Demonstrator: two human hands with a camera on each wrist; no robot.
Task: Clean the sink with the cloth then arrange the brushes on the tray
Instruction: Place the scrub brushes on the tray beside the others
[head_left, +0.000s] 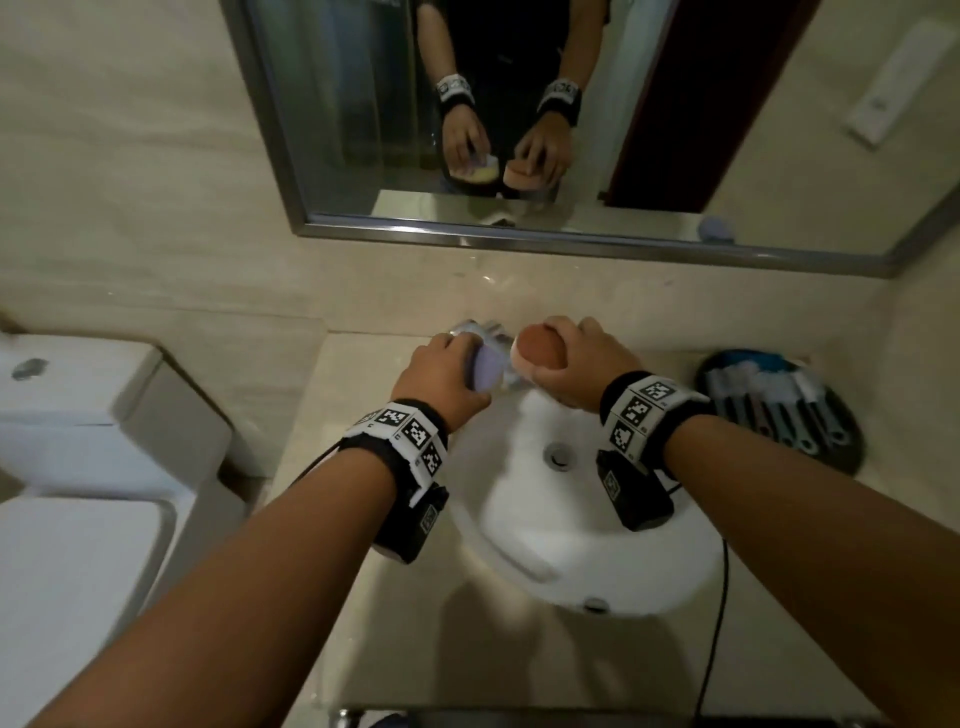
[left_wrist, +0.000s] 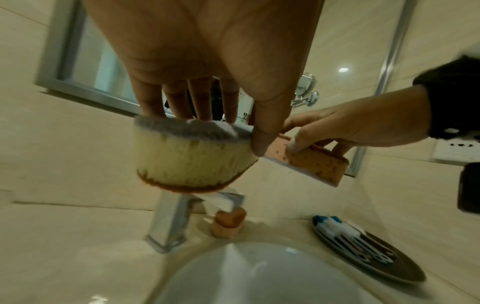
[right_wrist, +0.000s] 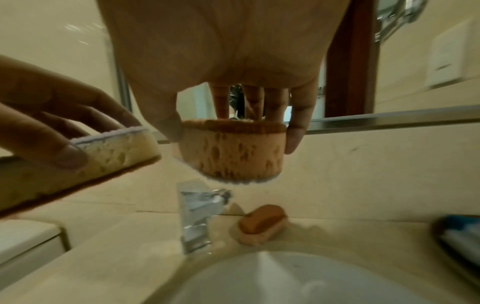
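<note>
At mid-frame, above the sink (head_left: 571, 519), the left hand (head_left: 441, 379) pinches a yellow sponge (left_wrist: 192, 158) between thumb and fingers; the right hand (head_left: 576, 364) likewise grips an orange sponge (right_wrist: 239, 152). Brushes (head_left: 779, 410) lie on the tray (head_left: 852, 447), right.

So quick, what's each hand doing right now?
Left hand: holding a yellow sponge.
Right hand: holding an orange sponge.

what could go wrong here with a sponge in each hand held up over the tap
1. Both hands are busy: the left hand grips the yellow sponge with the purple pad, and the right hand the orange sponge. Either could slip into the white sink.
2. The chrome tap stands right below; a lowered sponge may bump it.
3. The dark round tray of brushes lies close by the right forearm, so a sideways sweep might knock it.
</note>
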